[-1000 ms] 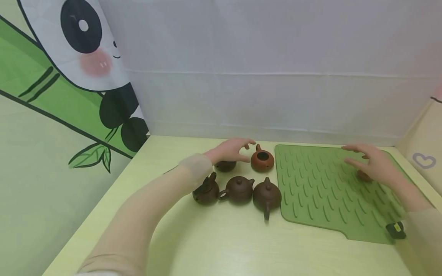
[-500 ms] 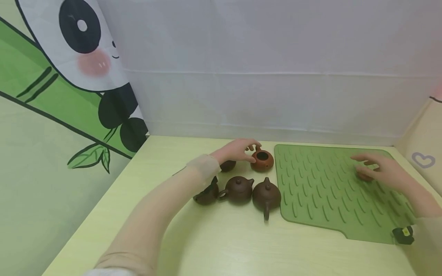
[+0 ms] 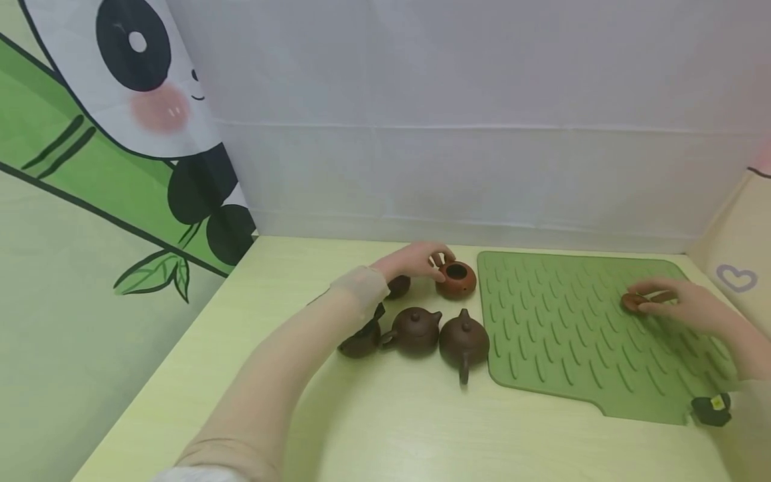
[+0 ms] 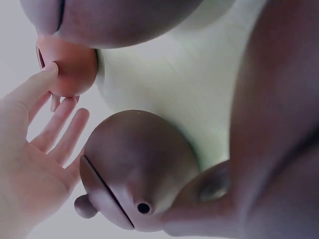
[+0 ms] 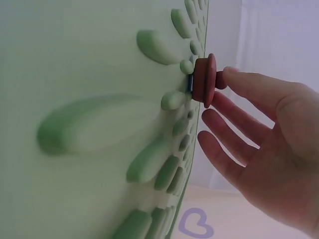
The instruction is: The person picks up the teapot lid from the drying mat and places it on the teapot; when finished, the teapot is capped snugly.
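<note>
A reddish-brown teapot [image 3: 456, 284] without its lid stands at the back of the table, its round opening facing up. My left hand [image 3: 411, 260] grips it from the left; the left wrist view shows the thumb against the teapot's body [image 4: 77, 64] and fingers behind it, where contact is partly hidden. On the green mat to the right lies a reddish-brown teapot lid [image 3: 631, 302]. My right hand [image 3: 687, 304] pinches it; in the right wrist view the thumb is on the lid's knob [image 5: 221, 80], with the lid's underside toward the mat.
Dark brown teapots stand close by: one [image 3: 415, 333] in the front middle, one [image 3: 465, 347] beside the green mat [image 3: 560, 361], and others [image 3: 360, 343] [image 3: 399, 288] partly behind the left forearm. A pale wall rises behind the table [image 3: 482, 435].
My left hand has moved right and taken hold of the reddish-brown teapot. My right hand has moved right and down, its fingers closing on the lid.
</note>
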Available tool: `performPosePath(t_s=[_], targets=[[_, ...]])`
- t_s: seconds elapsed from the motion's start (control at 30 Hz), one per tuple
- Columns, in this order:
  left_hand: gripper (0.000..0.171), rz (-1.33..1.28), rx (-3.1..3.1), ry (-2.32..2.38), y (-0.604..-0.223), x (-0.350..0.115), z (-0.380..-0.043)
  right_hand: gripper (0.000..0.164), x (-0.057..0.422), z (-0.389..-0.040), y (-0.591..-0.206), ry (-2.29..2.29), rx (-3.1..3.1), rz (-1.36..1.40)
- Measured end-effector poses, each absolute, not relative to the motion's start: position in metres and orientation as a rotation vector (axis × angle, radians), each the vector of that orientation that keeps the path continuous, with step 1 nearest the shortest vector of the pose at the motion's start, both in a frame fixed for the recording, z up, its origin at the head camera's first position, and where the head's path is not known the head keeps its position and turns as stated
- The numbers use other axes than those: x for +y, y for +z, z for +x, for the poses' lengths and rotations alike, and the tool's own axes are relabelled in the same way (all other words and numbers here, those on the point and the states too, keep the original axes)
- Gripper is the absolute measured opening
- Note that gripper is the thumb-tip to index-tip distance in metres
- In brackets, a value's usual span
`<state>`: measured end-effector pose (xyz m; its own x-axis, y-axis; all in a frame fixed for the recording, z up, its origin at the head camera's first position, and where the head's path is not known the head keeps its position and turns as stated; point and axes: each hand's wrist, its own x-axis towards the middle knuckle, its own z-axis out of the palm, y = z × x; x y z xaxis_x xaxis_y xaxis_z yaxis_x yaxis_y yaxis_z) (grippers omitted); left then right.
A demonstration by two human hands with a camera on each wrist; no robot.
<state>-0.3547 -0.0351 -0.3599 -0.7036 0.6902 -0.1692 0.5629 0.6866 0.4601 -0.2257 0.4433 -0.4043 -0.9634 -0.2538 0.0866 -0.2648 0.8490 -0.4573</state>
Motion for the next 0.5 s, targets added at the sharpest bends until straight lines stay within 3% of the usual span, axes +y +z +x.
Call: performPosePath(t_s=[0.5], targets=[[0.059, 0.938, 2.486, 0.708, -0.3584, -0.0392, -0.3549, 0.031, 0.4435, -0.2293, -0.3994, 0.762, -3.107, 0.300]])
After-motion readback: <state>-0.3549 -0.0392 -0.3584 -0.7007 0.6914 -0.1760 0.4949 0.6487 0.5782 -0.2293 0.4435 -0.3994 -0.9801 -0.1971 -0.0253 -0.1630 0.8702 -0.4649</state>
